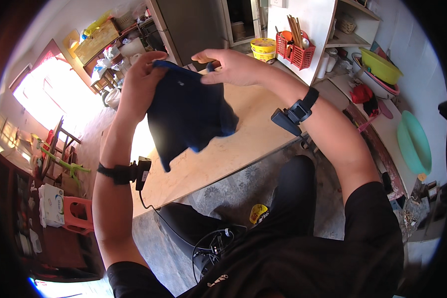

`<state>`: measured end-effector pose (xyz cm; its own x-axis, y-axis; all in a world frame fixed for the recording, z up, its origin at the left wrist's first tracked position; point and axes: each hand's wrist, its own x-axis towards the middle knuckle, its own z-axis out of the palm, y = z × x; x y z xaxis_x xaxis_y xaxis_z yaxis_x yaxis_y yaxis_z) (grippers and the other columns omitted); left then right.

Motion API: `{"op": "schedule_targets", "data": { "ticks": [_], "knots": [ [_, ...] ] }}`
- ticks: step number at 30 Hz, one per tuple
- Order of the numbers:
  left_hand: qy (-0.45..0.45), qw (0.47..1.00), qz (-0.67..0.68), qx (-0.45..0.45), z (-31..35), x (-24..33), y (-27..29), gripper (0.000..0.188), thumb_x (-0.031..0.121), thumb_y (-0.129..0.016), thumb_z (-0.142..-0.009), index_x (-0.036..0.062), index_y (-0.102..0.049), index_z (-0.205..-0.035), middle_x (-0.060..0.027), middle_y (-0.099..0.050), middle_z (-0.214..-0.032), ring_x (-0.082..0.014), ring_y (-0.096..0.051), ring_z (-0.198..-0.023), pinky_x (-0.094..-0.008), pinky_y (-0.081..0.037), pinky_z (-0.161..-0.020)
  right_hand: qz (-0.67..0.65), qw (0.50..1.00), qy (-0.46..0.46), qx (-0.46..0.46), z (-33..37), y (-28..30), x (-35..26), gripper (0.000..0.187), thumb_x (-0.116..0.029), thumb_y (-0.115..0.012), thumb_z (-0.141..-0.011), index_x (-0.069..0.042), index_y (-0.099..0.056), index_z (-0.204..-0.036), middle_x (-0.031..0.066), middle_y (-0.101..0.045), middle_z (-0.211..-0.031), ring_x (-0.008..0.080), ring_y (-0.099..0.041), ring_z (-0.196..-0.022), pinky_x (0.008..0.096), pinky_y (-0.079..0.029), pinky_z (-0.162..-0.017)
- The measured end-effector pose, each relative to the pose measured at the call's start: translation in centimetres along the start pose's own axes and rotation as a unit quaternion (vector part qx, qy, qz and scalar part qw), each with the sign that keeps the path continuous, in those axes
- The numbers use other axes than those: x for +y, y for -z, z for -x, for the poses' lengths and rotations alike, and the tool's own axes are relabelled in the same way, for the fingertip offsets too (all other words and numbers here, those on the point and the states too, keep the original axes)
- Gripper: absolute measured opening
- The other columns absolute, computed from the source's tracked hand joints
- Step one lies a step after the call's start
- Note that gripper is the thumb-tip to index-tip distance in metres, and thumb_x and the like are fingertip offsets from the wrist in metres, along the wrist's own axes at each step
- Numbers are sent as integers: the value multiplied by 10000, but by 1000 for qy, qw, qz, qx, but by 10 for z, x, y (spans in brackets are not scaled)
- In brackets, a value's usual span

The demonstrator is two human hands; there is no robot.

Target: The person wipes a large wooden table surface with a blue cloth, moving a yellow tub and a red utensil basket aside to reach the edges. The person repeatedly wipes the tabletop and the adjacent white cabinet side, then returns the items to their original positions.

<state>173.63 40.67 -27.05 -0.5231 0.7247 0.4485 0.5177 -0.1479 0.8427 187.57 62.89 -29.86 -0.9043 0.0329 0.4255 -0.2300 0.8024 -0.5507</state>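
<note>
A dark blue cloth garment [188, 111] hangs in front of me above the table, its lower edge loose and slightly blurred. It has a small pale mark near the top; I cannot tell its exact kind. My left hand [145, 82] pinches its upper left corner between thumb and fingers. At the upper right corner, my right hand [228, 68] has the edge between the thumb and the curled fingers, with the index finger stretched out. Both wrists carry a strapped black device.
Below the garment is a light wooden table [253, 126]. Yellow tubs [263, 49] and a red basket [295, 51] with chopsticks stand at its far side. A green basin [413, 144] leans on the right. A red stool [78, 214] stands on the left.
</note>
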Motion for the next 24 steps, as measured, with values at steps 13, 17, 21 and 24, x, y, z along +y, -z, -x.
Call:
{"op": "schedule_targets", "data": {
  "ticks": [13,17,21,24],
  "knots": [
    [83,981,-84,-152,68,-30,-12,847,235,-867,-871,-46,-415,-1530,-123,-664,-1244,-180,-666,-1069,-326,-551,-897,-71,986,58,138,-5,-29,-53,286,-269,-714,-977,14,-732,-943,86,-690,-759,110,-620,-725,317,-516,-703],
    [119,987,-103,-13,96,-61,-34,611,118,-786,-925,-21,-514,-1454,-164,-600,-1344,-172,-701,-934,-309,-578,-804,-240,954,-4,182,-4,-25,-57,297,-277,-678,-1012,6,-763,-1039,18,-743,-873,86,-690,-798,253,-558,-739],
    [123,988,-92,16,104,-69,-43,475,256,-761,-975,-29,-611,-1324,-173,-671,-1218,-216,-717,-932,-334,-572,-808,-366,902,-42,225,-4,-19,-53,265,-273,-719,-997,-12,-766,-999,5,-684,-784,82,-614,-670,234,-470,-578],
    [94,978,-172,-66,104,-71,-54,415,271,-701,-1022,-72,-640,-1247,-163,-735,-1099,-214,-733,-933,-313,-571,-805,-355,911,-53,201,0,-13,-47,298,-312,-715,-1000,-41,-758,-1114,48,-770,-1001,102,-728,-865,274,-601,-751]
  ]
}}
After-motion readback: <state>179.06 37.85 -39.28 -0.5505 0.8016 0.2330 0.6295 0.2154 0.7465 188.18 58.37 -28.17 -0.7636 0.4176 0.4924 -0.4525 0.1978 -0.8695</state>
